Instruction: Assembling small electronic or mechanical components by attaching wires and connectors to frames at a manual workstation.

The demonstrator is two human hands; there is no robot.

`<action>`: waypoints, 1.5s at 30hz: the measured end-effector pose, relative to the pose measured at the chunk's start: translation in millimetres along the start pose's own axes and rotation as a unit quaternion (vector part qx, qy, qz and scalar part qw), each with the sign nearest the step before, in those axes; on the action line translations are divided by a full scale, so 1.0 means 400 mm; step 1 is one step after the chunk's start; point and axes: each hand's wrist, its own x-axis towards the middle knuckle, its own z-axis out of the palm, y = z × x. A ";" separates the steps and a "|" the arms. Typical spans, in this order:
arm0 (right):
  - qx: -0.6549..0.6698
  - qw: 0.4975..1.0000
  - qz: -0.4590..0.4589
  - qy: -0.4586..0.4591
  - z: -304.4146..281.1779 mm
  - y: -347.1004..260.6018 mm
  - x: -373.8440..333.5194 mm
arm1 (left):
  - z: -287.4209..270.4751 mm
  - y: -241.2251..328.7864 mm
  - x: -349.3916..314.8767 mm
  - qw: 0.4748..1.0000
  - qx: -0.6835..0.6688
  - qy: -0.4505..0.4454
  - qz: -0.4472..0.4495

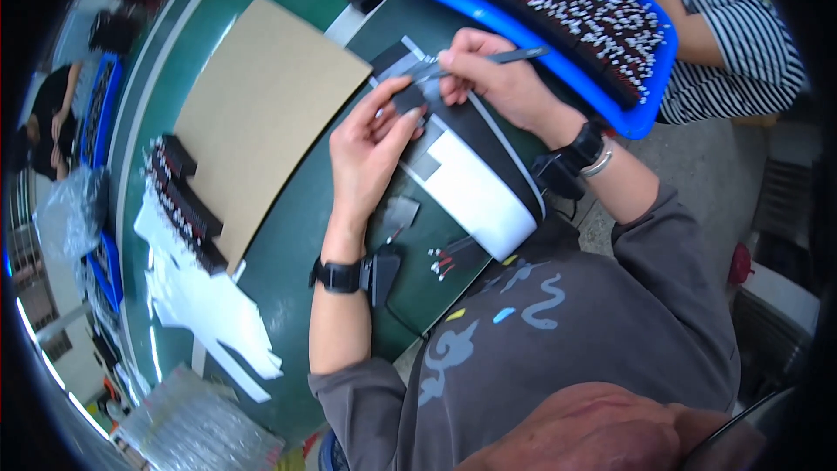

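My right hand (506, 78) is closed round dark tweezers (523, 54), whose back end sticks out to the right past my fingers. Between the thumb and fingers of my left hand (362, 153) is a small dark flat block (408, 102). The two hands nearly meet, and the tweezers' tips point toward the block, though whether they touch it cannot be made out. Under and beside the hands lies a white backing sheet (488, 205) with dark grey pieces on its far part. A black strip with a pale edge runs along its right side.
A blue tray (479, 13) full of black blocks with white-tipped wires stands at the far right, near a person in a striped top (750, 52). Brown cardboard (270, 96) lies left, with more wired blocks (187, 209) and white scrap sheets (209, 314) beside it.
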 end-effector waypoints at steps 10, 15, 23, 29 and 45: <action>0.020 1.000 0.009 0.014 0.034 -0.005 -0.017 | 0.009 -0.004 -0.026 0.994 0.084 0.053 0.049; -0.049 0.993 0.024 -0.102 0.030 -0.003 -0.012 | 0.025 0.012 -0.026 0.971 0.194 0.035 0.135; -0.038 0.985 -0.037 -0.166 0.014 0.012 -0.007 | 0.033 0.049 -0.016 0.939 0.298 -0.001 0.172; -0.032 0.993 -0.029 -0.110 0.017 -0.019 -0.061 | -0.052 0.081 -0.063 0.978 0.174 0.061 0.092; -0.301 0.947 -0.102 -0.051 0.025 -0.095 -0.345 | -0.116 0.105 -0.383 0.932 0.247 0.265 -0.011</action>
